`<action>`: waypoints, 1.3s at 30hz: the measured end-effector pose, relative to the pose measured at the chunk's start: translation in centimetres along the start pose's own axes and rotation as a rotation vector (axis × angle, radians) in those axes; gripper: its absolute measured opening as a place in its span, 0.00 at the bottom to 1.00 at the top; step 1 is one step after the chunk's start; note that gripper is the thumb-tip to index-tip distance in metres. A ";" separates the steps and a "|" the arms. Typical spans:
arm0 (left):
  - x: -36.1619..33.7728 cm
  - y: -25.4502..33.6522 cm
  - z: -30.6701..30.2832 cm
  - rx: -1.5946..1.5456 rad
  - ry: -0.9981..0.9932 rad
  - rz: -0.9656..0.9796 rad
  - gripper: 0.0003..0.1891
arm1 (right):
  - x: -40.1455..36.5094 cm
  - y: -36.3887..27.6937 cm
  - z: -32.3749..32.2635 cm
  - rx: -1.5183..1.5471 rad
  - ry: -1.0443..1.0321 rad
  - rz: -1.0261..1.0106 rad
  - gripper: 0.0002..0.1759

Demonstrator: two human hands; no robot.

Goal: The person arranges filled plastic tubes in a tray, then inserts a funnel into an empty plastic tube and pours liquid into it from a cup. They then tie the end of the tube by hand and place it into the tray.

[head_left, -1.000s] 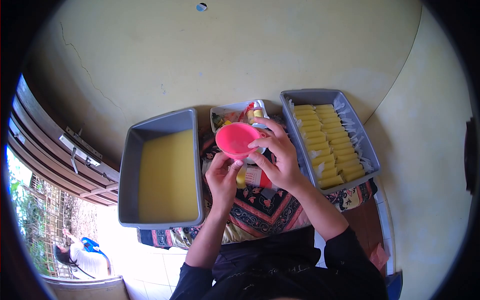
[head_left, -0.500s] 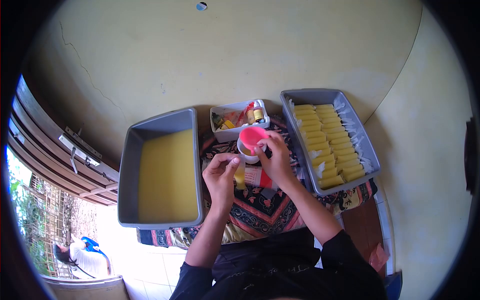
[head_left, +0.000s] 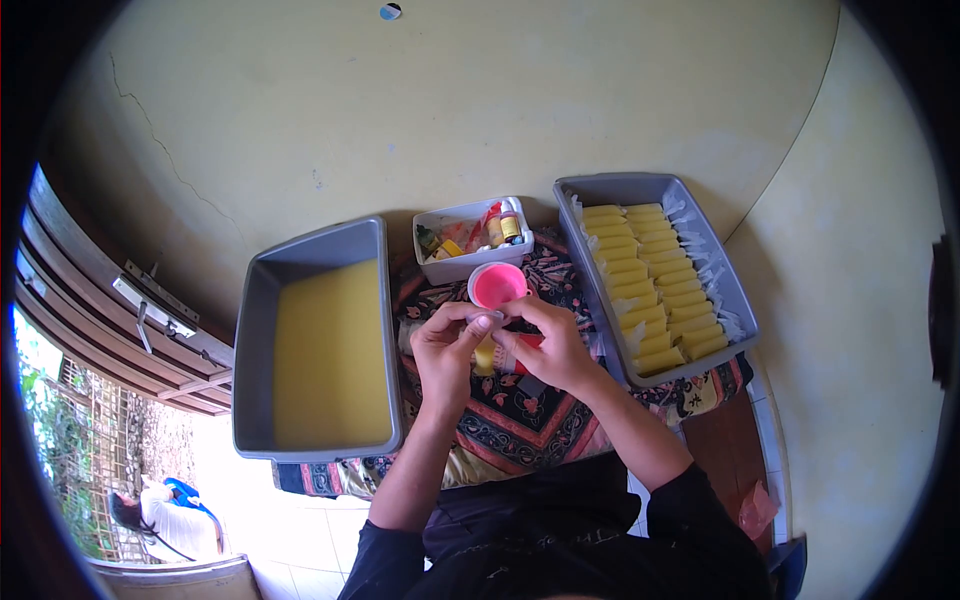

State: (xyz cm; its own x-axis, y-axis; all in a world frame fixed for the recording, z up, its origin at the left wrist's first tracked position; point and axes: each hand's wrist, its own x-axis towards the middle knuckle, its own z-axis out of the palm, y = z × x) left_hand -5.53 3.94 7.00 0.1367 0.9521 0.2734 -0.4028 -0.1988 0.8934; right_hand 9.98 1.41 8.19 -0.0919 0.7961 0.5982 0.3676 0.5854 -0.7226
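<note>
My left hand (head_left: 442,352) is closed in a pinch on the top of a small clear plastic bag (head_left: 484,358). Yellow liquid fills the lower part of the bag, which hangs below the fingers. My right hand (head_left: 556,350) pinches the same bag's upper edge, its fingertips close to those of the left. Just beyond both hands, a pink funnel-like cup (head_left: 499,285) rests in a white cup (head_left: 476,275). The white cup's contents are hidden by the pink one.
On the left stands a grey tub (head_left: 394,330) of yellow liquid. A second grey tub (head_left: 742,300) on the right holds rows of filled yellow bags (head_left: 655,285). Behind the cups, a white box (head_left: 470,268) contains small bottles. A patterned cloth (head_left: 510,425) covers the table.
My right hand has let go of the pink cup, which now sits in the white cup. That hand has come left to the top of the bag.
</note>
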 end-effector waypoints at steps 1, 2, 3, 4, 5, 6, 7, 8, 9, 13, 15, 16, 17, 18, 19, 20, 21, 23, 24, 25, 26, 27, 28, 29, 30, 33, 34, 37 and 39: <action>0.0 0.0 0.1 -0.011 -0.036 -0.015 0.05 | -0.1 0.3 0.0 -0.029 0.000 0.017 0.10; 0.0 -0.1 0.3 -0.022 -0.070 -0.029 0.06 | -0.2 0.4 0.1 -0.057 -0.002 0.034 0.08; 0.0 -0.2 0.5 -0.024 -0.069 -0.027 0.06 | -0.1 0.1 0.1 -0.058 -0.004 0.032 0.08; 0.0 -0.3 0.9 -0.057 -0.046 -0.004 0.08 | 0.0 -0.3 0.2 -0.066 0.066 0.012 0.07; 0.0 -0.3 1.1 -0.090 -0.023 0.019 0.10 | 0.1 -0.6 0.2 -0.073 0.138 -0.008 0.06; 0.0 -0.7 1.1 -0.091 -0.023 0.020 0.10 | 0.1 -0.6 0.1 -0.075 0.137 -0.009 0.06; 0.0 -1.6 0.8 -0.141 -0.052 -0.076 0.12 | 0.1 -0.5 -0.2 -0.062 0.139 0.036 0.06; 0.0 -2.5 0.5 -0.190 -0.079 -0.173 0.13 | 0.1 -0.5 -0.3 -0.050 0.140 0.082 0.06; -0.1 -3.3 0.4 -0.182 -0.135 -0.197 0.15 | 0.1 -0.2 -0.3 -0.051 0.139 0.081 0.06; -1.1 -5.7 0.5 -0.140 -0.177 -0.257 0.15 | -0.2 1.2 0.0 0.024 0.242 0.173 0.06; -1.5 -6.2 0.7 -0.157 -0.161 -0.280 0.15 | -0.3 1.6 -0.1 0.034 0.255 0.207 0.07; -1.6 -6.3 0.9 -0.171 -0.145 -0.301 0.15 | -0.3 1.8 -0.1 0.025 0.264 0.226 0.07; -1.7 -6.4 1.0 -0.171 -0.144 -0.300 0.15 | -0.3 1.9 0.0 0.018 0.272 0.246 0.07; -1.8 -6.5 1.0 -0.171 -0.129 -0.347 0.15 | -0.2 2.0 -0.1 0.018 0.270 0.245 0.07; -1.9 -6.7 1.0 -0.170 -0.114 -0.393 0.16 | -0.1 2.1 -0.1 -0.023 0.269 0.250 0.07; -2.0 -6.9 0.9 -0.170 -0.113 -0.393 0.16 | 0.0 2.2 -0.1 -0.063 0.268 0.255 0.07; -2.1 -7.0 0.7 -0.168 -0.135 -0.432 0.16 | 0.1 2.4 0.0 -0.062 0.267 0.255 0.07; -2.3 -7.3 0.5 -0.165 -0.156 -0.471 0.16 | 0.2 3.1 0.2 -0.111 0.262 0.275 0.07; -2.3 -7.4 0.6 -0.185 -0.148 -0.479 0.15 | 0.1 3.4 0.3 -0.110 0.262 0.275 0.07; -2.4 -7.5 0.6 -0.205 -0.139 -0.489 0.15 | 0.1 3.8 0.5 -0.119 0.263 0.279 0.07; -2.4 -7.5 0.5 -0.204 -0.138 -0.488 0.15 | 0.0 4.2 0.7 -0.129 0.264 0.282 0.08; -2.5 -7.3 0.5 -0.210 -0.128 -0.514 0.15 | 0.0 4.5 0.9 -0.127 0.262 0.283 0.08; -2.5 -7.2 0.5 -0.216 -0.117 -0.539 0.14 | -0.1 4.8 1.0 -0.143 0.266 0.303 0.08; -2.5 -7.2 0.5 -0.215 -0.116 -0.538 0.14 | -0.1 5.2 1.2 -0.160 0.271 0.323 0.08; -2.5 -7.1 0.7 -0.231 -0.101 -0.553 0.14 | -0.1 5.5 1.3 -0.159 0.270 0.323 0.08; -2.4 -7.0 0.6 -0.245 -0.100 -0.569 0.14 | -0.2 6.3 1.3 -0.181 0.282 0.332 0.08; -2.3 -6.9 0.6 -0.243 -0.116 -0.569 0.14 | -0.2 6.4 1.3 -0.181 0.281 0.335 0.09; -2.2 -6.3 1.0 -0.230 -0.091 -0.586 0.14 | -0.2 6.5 1.2 -0.185 0.278 0.341 0.10; -2.1 -6.6 0.9 -0.238 -0.101 -0.582 0.13 | -0.2 6.6 1.2 -0.189 0.276 0.345 0.10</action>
State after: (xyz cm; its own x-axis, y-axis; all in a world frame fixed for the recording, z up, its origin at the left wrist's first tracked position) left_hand -2.32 3.01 0.80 0.4733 0.8601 -0.1903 -0.4254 0.4124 0.8056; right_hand 11.32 5.31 2.93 0.3050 0.8534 0.4227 0.4977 0.2356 -0.8347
